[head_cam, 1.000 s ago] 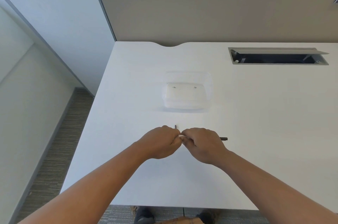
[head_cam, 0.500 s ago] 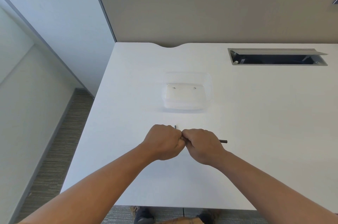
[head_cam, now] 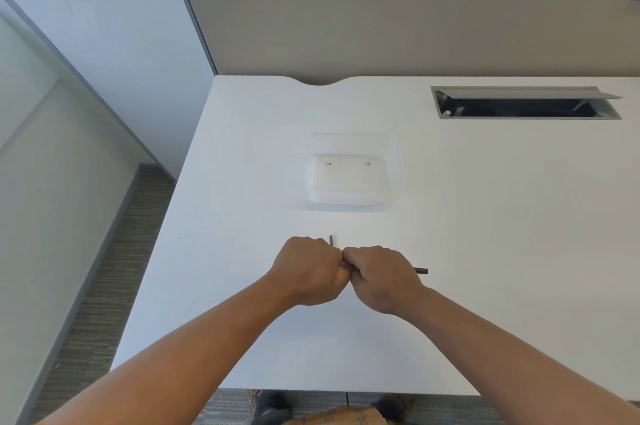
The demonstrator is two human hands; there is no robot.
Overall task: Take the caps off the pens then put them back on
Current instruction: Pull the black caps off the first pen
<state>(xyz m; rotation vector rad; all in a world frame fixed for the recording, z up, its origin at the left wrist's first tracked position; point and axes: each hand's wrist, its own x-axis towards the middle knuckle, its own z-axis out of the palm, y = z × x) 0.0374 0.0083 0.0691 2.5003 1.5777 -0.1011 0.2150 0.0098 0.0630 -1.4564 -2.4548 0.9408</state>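
Both fists meet knuckle to knuckle low over the white desk (head_cam: 485, 251). My right hand (head_cam: 382, 277) is closed around a dark pen (head_cam: 420, 271) whose end sticks out to the right of the fist. My left hand (head_cam: 306, 268) is closed on the pen's other end, where the cap would be; that part is hidden between the fingers. A thin dark tip (head_cam: 331, 240) pokes up just behind my left hand; I cannot tell whether it is a second pen or a clip.
A clear plastic container (head_cam: 353, 173) sits on the desk beyond my hands. A recessed cable tray with an open lid (head_cam: 526, 104) lies at the back right. A beige partition (head_cam: 415, 26) bounds the far edge. The desk's left and near edges drop to carpet.
The two fists have closed tightly together and sunk slightly toward the desk; the pale gap seen between them a second ago is gone.
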